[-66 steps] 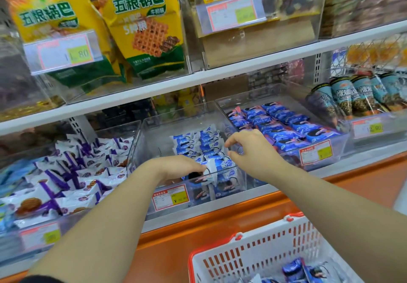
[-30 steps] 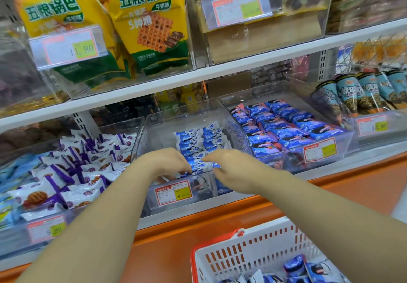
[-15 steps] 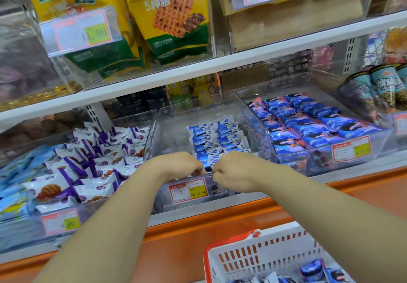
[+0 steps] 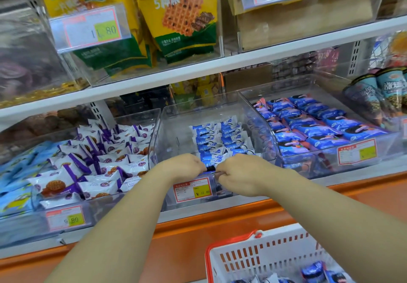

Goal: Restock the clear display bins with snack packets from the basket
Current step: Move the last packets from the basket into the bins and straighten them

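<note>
Frame centre: our left hand (image 4: 185,166) and right hand (image 4: 240,176) pinch a blue-and-white foil snack packet (image 4: 211,166) (mostly hidden); we'd seat it flush in the clear plastic bin (image 4: 174,128).

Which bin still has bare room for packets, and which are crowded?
The middle bin: bare floor between its left wall and the blue-and-white packets, and behind them. The left bin and right bin are crowded.

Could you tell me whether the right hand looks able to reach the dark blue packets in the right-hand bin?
Probably yes: the right hand is beside that open-topped bin, nothing covers the dark blue packets, though it is holding a blue-and-white packet.
</note>
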